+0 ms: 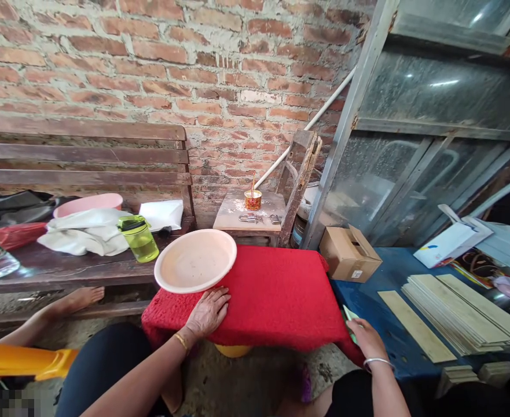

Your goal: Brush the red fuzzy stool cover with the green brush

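Note:
My left hand (209,311), with a gold-coloured bracelet at the wrist, lies flat on a red cloth (276,289) that covers a low table. Its fingers are stretched out and hold nothing. Just beyond it stands a pale plastic basin (196,260), with a few small specks inside. At the cloth's right edge, my right hand (366,337), wearing a silver bangle, is closed around a small green tool with a pale pointed end (348,315). Its exact kind is unclear, since the fingers cover part of it.
A wooden bench (107,272) at left carries a green bottle (139,238), white cloth and a pink basin. Behind the red cloth, a wooden chair (233,211) holds a tin. Right, a blue table (376,295) bears a cardboard box (350,253) and stacked pale strips (458,307).

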Tool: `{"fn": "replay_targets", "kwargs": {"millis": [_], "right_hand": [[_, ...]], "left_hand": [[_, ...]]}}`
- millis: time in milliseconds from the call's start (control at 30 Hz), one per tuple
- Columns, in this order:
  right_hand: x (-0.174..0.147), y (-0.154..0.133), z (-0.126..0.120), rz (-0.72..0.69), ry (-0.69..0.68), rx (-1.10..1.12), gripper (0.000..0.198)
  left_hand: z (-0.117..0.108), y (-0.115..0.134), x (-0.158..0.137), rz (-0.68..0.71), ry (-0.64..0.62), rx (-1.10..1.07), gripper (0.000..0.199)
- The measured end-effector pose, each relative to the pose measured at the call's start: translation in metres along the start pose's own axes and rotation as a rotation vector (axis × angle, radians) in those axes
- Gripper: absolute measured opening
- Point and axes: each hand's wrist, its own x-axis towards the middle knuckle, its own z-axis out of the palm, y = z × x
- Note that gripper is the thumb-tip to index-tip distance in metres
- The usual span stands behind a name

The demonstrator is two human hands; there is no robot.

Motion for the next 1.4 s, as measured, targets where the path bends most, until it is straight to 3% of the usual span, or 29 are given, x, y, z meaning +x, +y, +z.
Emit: {"fn": "replay_targets", "kwargs": {"millis": [100,133,233,400,500,600,800,867,967,1100,1200,1300,1400], "right_hand": [[-0.008,-0.007,-0.004,0.18,0.092,-0.046,0.053],[-0.013,-0.019,-0.004,0.163,0.137,-0.042,0.054],[-0.036,-0.081,0.003,-0.06,0.117,0.003,0.051],[-0.091,-0.204,0.043,-0.483,-0.194,-0.055,0.034],[-0.102,-0.228,0.062,-0.556,-0.278,-0.094,0.035],[-0.081,-0.2,0.057,-0.471,-0.228,-0.153,0.036],[-0.019,-0.067,0.003,-0.04,0.002,-0.316,0.052],[-0.014,-0.041,-0.007,0.05,0.095,-0.347,0.059],[-0.03,-0.05,-0.001,-0.037,0.146,-0.263,0.056],[-0.085,-0.128,0.028,-0.376,-0.041,-0.085,0.034],[-0.111,-0.171,0.036,-0.51,-0.174,-0.083,0.033],[-0.104,-0.152,0.024,-0.463,-0.174,-0.136,0.034],[-0.078,-0.077,0.002,-0.274,-0.03,-0.158,0.039]], "left_hand": [[0.0,0.001,0.0,-0.003,-0.011,0.015,0.03],[-0.001,0.001,0.001,-0.003,-0.011,0.017,0.029],[-0.002,0.003,0.002,-0.002,-0.001,0.013,0.03],[-0.003,0.002,0.002,0.015,0.024,0.029,0.031],[0.0,0.0,0.0,0.034,0.05,0.044,0.031],[0.003,-0.002,0.0,0.04,0.053,0.055,0.031],[0.003,-0.001,-0.001,0.04,0.034,0.079,0.03],[0.004,-0.001,-0.001,0.034,0.033,0.084,0.031],[0.005,-0.002,-0.001,0.035,0.032,0.092,0.031],[0.002,-0.001,0.0,0.03,0.011,0.069,0.031],[-0.004,0.001,0.002,0.009,-0.029,0.024,0.032],[-0.009,0.005,0.003,-0.018,-0.079,-0.008,0.032],[-0.012,0.011,0.003,-0.051,-0.097,-0.022,0.032]]}}
